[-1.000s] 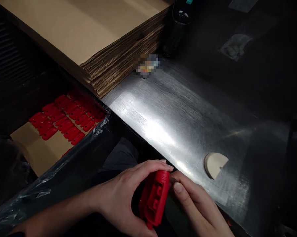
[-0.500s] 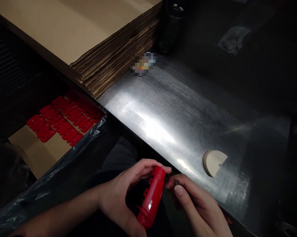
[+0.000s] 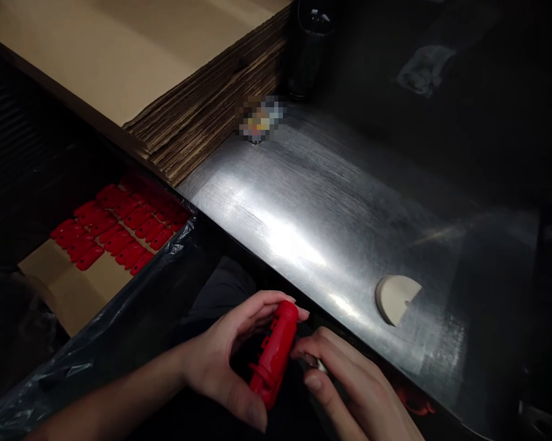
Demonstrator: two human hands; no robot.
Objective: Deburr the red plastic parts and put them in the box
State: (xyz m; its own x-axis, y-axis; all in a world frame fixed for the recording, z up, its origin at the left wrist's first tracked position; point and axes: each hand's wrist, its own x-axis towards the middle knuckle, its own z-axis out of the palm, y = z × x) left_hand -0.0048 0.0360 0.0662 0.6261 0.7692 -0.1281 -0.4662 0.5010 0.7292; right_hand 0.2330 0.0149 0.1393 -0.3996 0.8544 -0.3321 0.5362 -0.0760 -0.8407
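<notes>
In my left hand is a red plastic tubular part, gripped at its two ends between thumb and fingers. Slots run along its left side, and a collar rings its lower end. Just to the right, my right hand pinches a small piece with a metallic glint between thumb and forefinger; its kind is not clear. The right fingertips are close beside the red part, and I cannot tell whether they touch it. Both hands are over my lap, in front of the table edge.
A metal table bears a stack of cardboard sheets, a cream disc with a cut-out, a dark glass-like container and a clear plastic bag. At left, rows of red parts lie on cardboard in a plastic-lined box.
The red part has turned a little in my left hand and shifted slightly left. My right hand has moved lower and left, and the small piece it pinches now shows a bright glint.
</notes>
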